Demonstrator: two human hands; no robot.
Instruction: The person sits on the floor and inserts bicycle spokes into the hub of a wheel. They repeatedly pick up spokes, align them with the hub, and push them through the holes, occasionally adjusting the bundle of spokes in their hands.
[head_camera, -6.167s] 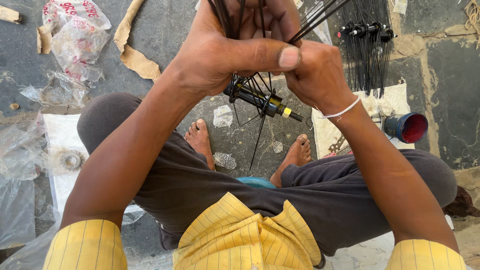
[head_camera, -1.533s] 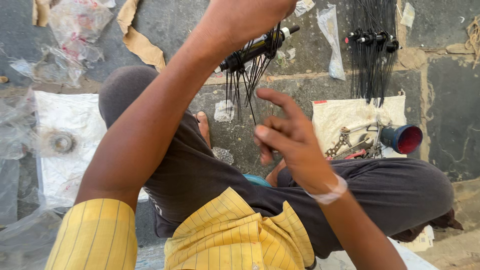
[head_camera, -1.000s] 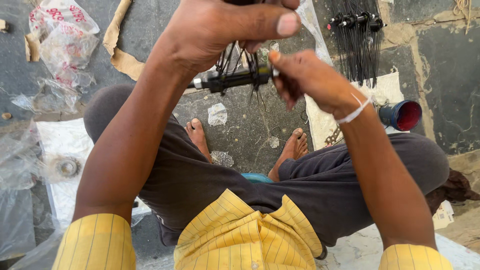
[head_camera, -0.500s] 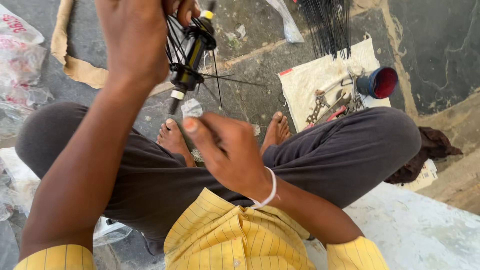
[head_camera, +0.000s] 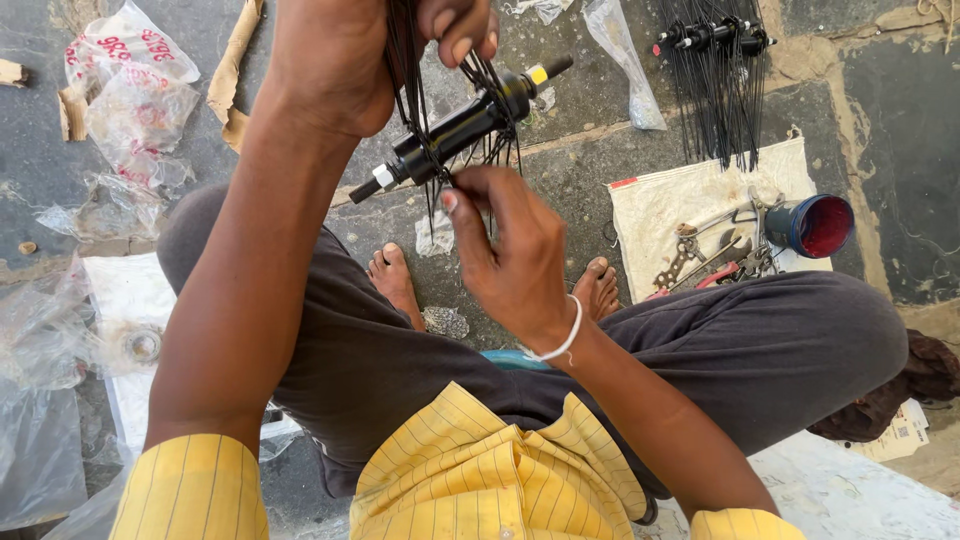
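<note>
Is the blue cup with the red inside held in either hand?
No. The blue cup with the red inside lies by the tools on the white cloth, while the left hand and right hand work the black hub.

Black hub (head_camera: 455, 130) at upper centre, with a silver nut on its lower-left end and a yellow band near the upper-right tip. Thin black spokes (head_camera: 410, 60) run through it. A white band (head_camera: 562, 340) circles the wrist at centre. Yellow shirt (head_camera: 480, 480) along the bottom, fine dark pinstripes. Dark grey trousers (head_camera: 760, 350) across the middle. At right, a dark blue cup (head_camera: 810, 225) with a red inside sits on an off-white cloth (head_camera: 670, 200). More black spokes (head_camera: 715, 90) at upper right. Clear plastic bags (head_camera: 125, 90) with red print at upper left. Grey stone floor (head_camera: 900, 150).
</note>
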